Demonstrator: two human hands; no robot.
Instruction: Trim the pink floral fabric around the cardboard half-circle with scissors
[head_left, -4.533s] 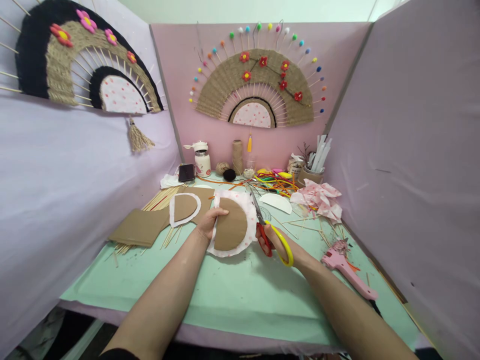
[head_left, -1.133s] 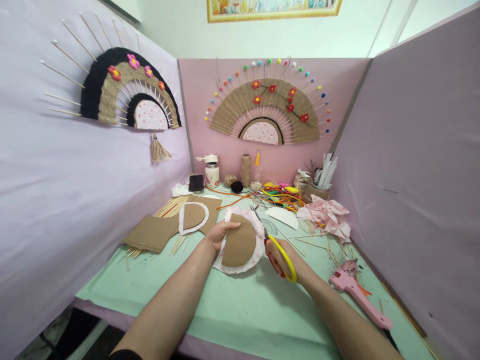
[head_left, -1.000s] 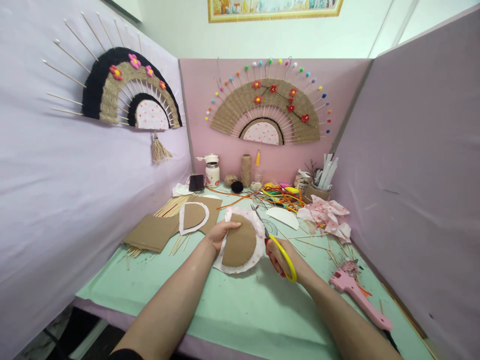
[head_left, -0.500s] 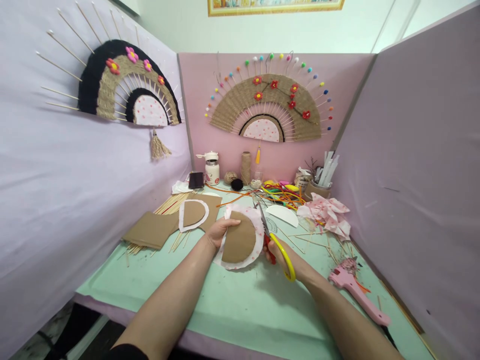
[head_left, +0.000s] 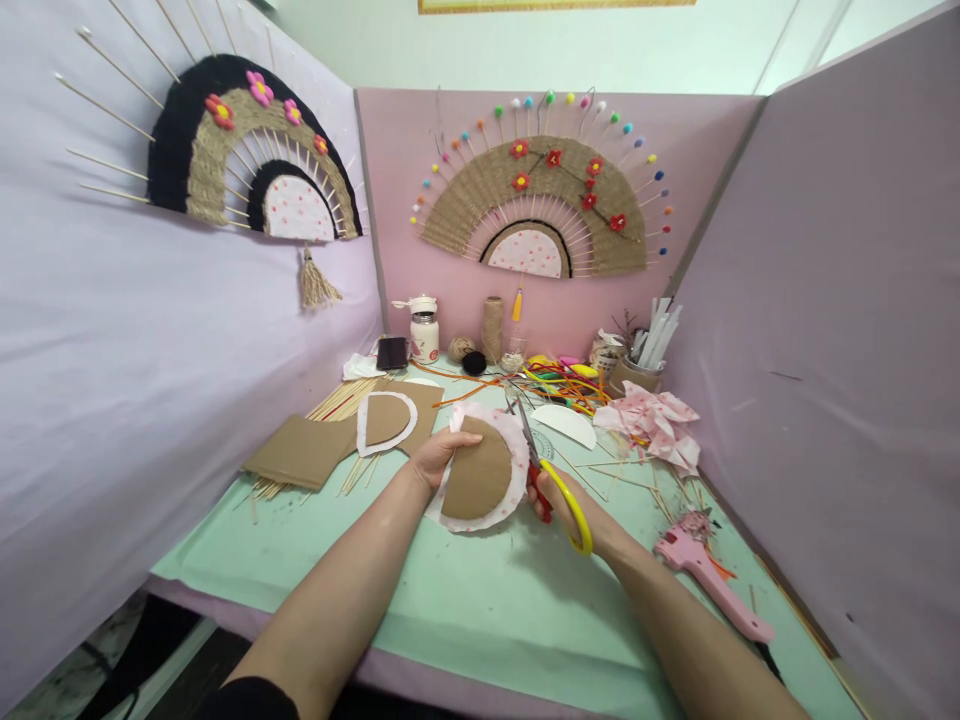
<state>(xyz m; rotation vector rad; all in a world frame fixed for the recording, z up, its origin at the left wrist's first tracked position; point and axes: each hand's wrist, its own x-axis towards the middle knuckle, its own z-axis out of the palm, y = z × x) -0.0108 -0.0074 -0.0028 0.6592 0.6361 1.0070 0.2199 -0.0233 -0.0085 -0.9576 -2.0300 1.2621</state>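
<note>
My left hand (head_left: 433, 460) grips the left edge of a brown cardboard half-disc (head_left: 477, 481) that lies on white cloth with pink dots (head_left: 517, 455). The cloth sticks out around the card's curved edge. My right hand (head_left: 568, 505) holds yellow-and-red scissors (head_left: 551, 480) by their handles. The blades point away from me along the cloth's right edge, at its upper right. Both pieces are lifted slightly above the green mat (head_left: 480, 600).
A second cloth-backed card half-disc (head_left: 385, 419) lies on cardboard sheets (head_left: 300, 450) and wooden skewers at left. A pink glue gun (head_left: 709, 575) lies at right, with crumpled dotted cloth (head_left: 652, 420) behind it. Twine spools, a bottle and pipe cleaners (head_left: 562, 380) line the back wall.
The scissors have worked further along the cloth's right edge toward its top. The view rose and then tipped back down a little. My left hand keeps its hold on the card.
</note>
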